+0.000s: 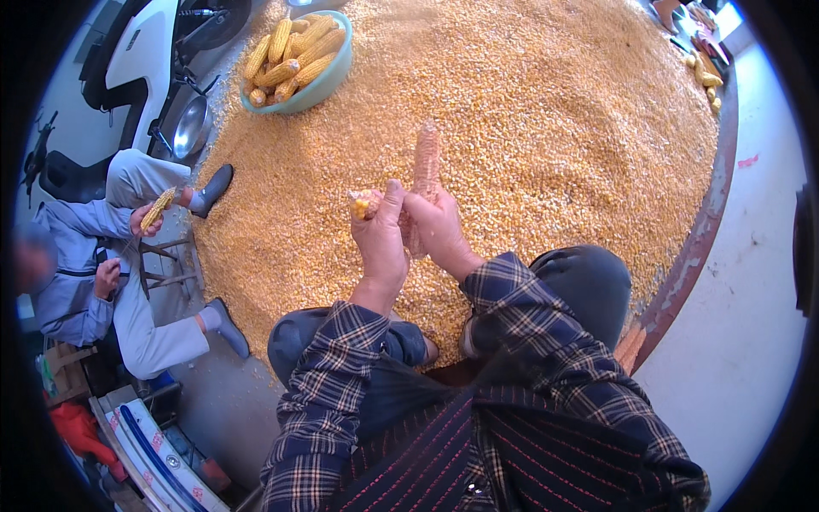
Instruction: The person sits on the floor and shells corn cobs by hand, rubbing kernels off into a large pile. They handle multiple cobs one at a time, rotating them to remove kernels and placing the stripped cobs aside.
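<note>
Corn cob (365, 203) and bare cob (426, 160) were held above kernels (546, 154).
Left hand (380, 249) clamped the first, right hand (440, 230) the second; the red wall mark (748, 161) was illegible.

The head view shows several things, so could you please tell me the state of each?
Left hand, closed around partly shelled cob
Partly shelled cob, yellow kernels at visible end
Right hand, closed on bare cob
Bare cob, visible side stripped
Green bowl, heaped with unshelled cobs
Loose kernels, spread in a wide layer
Co-worker's cob, held, bearing kernels
</note>
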### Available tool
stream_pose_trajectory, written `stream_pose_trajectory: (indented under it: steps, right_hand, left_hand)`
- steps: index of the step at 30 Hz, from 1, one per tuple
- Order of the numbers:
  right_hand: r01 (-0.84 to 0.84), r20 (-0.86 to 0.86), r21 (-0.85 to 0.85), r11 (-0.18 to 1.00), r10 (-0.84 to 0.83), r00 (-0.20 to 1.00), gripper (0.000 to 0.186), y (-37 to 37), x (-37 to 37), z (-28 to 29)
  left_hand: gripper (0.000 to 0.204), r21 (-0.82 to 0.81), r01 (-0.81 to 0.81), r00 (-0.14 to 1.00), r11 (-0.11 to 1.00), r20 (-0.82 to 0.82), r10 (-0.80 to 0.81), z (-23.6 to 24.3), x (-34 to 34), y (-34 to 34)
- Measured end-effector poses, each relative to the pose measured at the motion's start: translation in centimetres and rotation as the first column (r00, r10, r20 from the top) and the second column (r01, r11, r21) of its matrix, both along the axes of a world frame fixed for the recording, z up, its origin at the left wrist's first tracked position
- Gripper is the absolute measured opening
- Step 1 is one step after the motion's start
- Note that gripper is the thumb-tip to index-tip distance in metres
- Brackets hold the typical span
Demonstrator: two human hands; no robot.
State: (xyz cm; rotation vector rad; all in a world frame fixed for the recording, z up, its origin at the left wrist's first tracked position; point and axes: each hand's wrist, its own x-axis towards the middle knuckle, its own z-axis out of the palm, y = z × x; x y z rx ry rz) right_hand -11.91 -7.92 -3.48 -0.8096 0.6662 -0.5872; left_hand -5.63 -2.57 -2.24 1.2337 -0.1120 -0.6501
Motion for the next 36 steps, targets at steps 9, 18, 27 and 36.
stream_pose_trajectory:
  steps: [9, 18, 27, 36]
  right_hand:
    - [-0.084, -0.012, 0.388, 0.918, 0.097, 0.995, 0.021, -3.6, -0.8, -2.0]
    - [-0.078, -0.089, 0.142, 0.987, 0.092, 0.992, 0.016, -0.6, -0.3, -1.4]
    - [-0.243, 0.065, 0.438, 0.866, 0.239, 0.969, 0.016, -3.1, -1.5, -1.9]
    - [-0.088, 0.108, 0.028, 0.996, 0.085, 0.99, 0.02, 0.1, 0.0, 3.6]
  left_hand:
    - [0.02, -0.088, -0.01, 0.99, 0.996, -0.138, -0.003, -0.7, 3.3, 0.9]
    - [0.022, -0.113, -0.009, 0.979, 0.994, -0.202, -0.015, -1.8, 5.2, 1.6]
    - [0.015, -0.266, 0.357, 0.924, 0.895, -0.043, -0.381, 1.3, 3.9, 0.9]
    - [0.011, 0.046, 0.215, 0.97, 0.975, 0.107, -0.219, 0.2, 2.1, 1.1]
